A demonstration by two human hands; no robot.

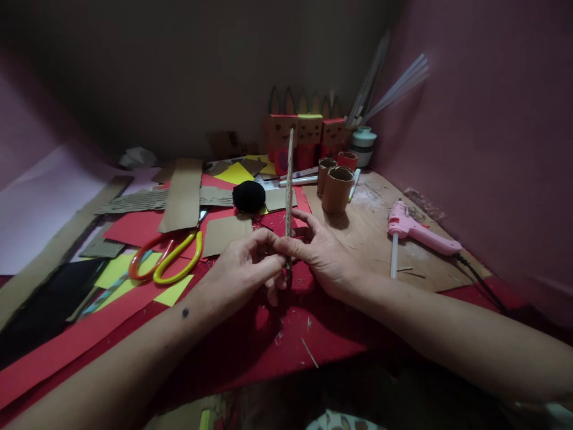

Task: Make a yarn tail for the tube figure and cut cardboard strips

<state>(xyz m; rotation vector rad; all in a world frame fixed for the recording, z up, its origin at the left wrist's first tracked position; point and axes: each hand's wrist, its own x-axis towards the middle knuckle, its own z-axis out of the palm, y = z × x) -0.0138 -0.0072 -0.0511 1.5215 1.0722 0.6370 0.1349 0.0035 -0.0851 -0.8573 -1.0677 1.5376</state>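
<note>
A piece of cardboard [289,179] stands upright between my hands, seen nearly edge-on, so its face is hidden. My left hand [253,260] pinches its lower part from the left. From the right, my right hand [324,254] grips the same part, thumb on the near edge and fingers behind. Both hands are above the red tabletop [286,346]. Just beyond them lie a black round object [249,196] and a small cardboard piece [226,235]. Scissors [179,258] with red and yellow handles rest left of my left hand, their blades partly under a cardboard strip [182,194].
A pink glue gun [418,230] with a cord lies on a brown board [367,224] at right. Cardboard tubes [338,190] stand behind my right hand. Farther back are boxes with drawn faces [310,132], a jar [363,143] and glue sticks [400,83]. Red paper [85,340] covers the left.
</note>
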